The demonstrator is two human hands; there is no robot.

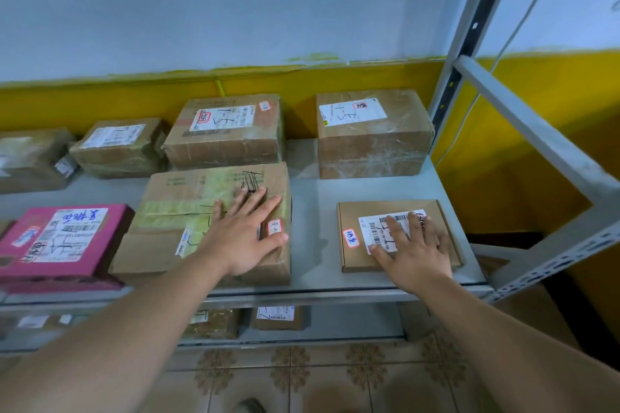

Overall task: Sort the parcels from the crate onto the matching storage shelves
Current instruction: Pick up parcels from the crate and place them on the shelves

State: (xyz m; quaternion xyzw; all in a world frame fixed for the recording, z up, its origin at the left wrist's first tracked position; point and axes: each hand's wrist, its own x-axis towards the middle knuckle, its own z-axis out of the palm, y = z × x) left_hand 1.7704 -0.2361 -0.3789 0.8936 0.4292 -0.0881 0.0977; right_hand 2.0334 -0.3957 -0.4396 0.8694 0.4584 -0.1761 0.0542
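Note:
A grey metal shelf (312, 211) holds several parcels. My left hand (241, 235) lies flat, fingers spread, on top of a large taped cardboard box (174, 211) at the shelf's front middle. My right hand (416, 248) rests flat, fingers apart, on a thin flat cardboard parcel (349, 214) with a white barcode label at the front right. Neither hand grips anything. The crate is out of view.
A pink box (60, 241) sits front left. Two brown boxes (224, 131) (372, 134) stand at the back by the yellow wall, with smaller parcels (117, 147) further left. A shelf upright (469, 43) and brace rise at right. More parcels (278, 317) lie on the lower shelf above tiled floor.

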